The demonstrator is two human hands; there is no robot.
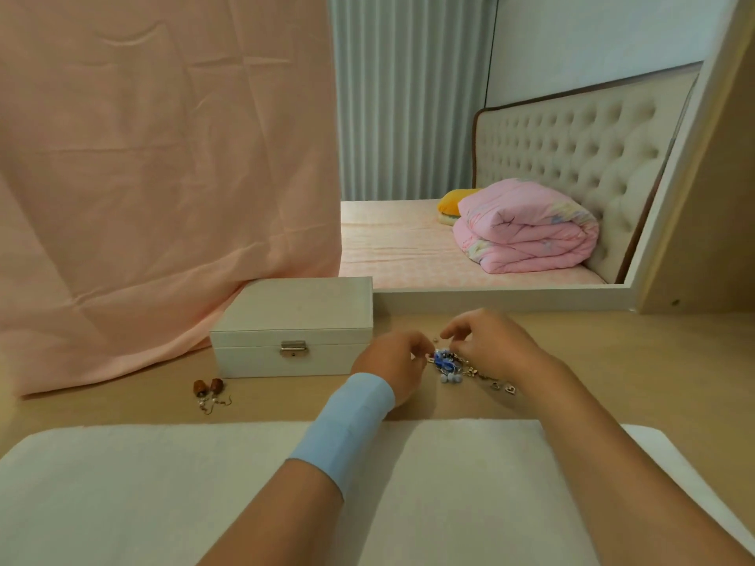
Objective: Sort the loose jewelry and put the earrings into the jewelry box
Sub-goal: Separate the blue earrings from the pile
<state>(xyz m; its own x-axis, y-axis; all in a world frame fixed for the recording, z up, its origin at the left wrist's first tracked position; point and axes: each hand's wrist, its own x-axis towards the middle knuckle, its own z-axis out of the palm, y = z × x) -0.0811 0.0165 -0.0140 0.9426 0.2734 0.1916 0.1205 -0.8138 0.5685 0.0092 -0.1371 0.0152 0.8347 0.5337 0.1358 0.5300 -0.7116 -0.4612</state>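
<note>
Pair of brown drop earrings (210,392) at left, lying on the table (613,353) just in front of the jewelry box (294,332), whose lid is down and latch (293,348) faces the near side. Right of the box, the left hand (392,361) curls its fingers at the left edge of the tangled heap of jewelry (449,363). The right hand (486,341) bends its fingertips down onto the heap's far right side. Whether either hand has hold of a piece cannot be told. The box lies left of the heap, so the left hand is nearer to it, and the lid must open first.
</note>
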